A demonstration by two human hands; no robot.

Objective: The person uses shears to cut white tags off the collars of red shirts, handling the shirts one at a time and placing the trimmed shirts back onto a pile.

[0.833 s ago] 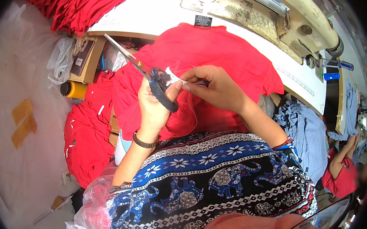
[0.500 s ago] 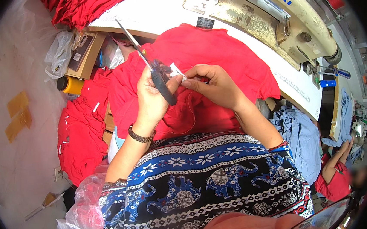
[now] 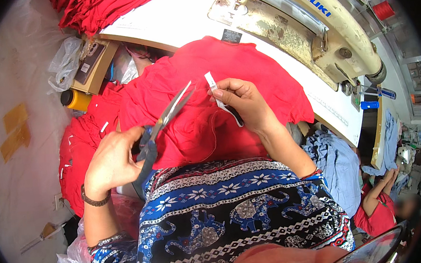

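Observation:
My left hand (image 3: 114, 161) grips the dark handles of a pair of scissors (image 3: 161, 122). The blades stand slightly apart and point up and right, over the red fabric. My right hand (image 3: 244, 103) pinches a narrow white label strip (image 3: 210, 81) between thumb and fingers. Its upper end sticks up above the fingertips; a black-and-white end hangs below the hand. Beneath both hands a red garment (image 3: 265, 73) spreads from my lap to the table edge. A small dark label (image 3: 231, 36) lies at the garment's far edge.
A sewing machine (image 3: 302, 40) stands on the white table (image 3: 335, 113). Red garments (image 3: 102, 9) are heaped at the far left, and more red fabric (image 3: 81, 154) hangs beside me. Blue fabric (image 3: 334, 164) lies at the right. Farther right sits another person (image 3: 379, 212).
My left hand has moved left and down, away from my right hand, and now holds the scissors by the handles with blades apart. The strip stays in my right hand.

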